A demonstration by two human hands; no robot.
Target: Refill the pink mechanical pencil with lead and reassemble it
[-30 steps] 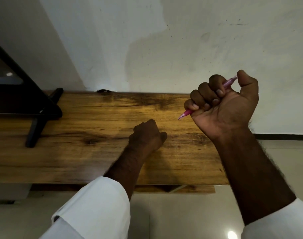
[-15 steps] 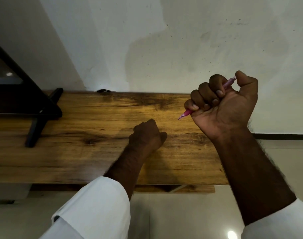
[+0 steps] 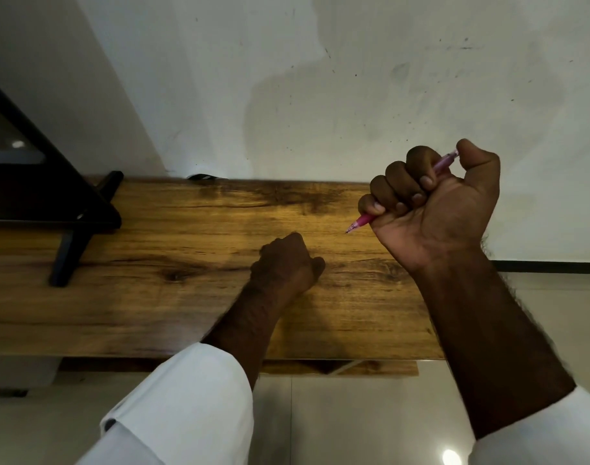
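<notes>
My right hand point(image 3: 434, 206) is raised above the wooden table point(image 3: 186, 297) and grips the pink mechanical pencil point(image 3: 362, 222) in a fist. The pencil's tip points down-left and its rear end sits under my thumb. Most of the barrel is hidden by my fingers. My left hand point(image 3: 287, 263) rests on the table as a closed fist, knuckles toward the wall; whether it holds anything is hidden.
A black stand point(image 3: 72, 236) with angled legs sits on the table's left end. The white wall point(image 3: 320, 95) runs right behind the table. A small dark object point(image 3: 203, 177) lies at the table's back edge. Tiled floor point(image 3: 354, 414) lies below.
</notes>
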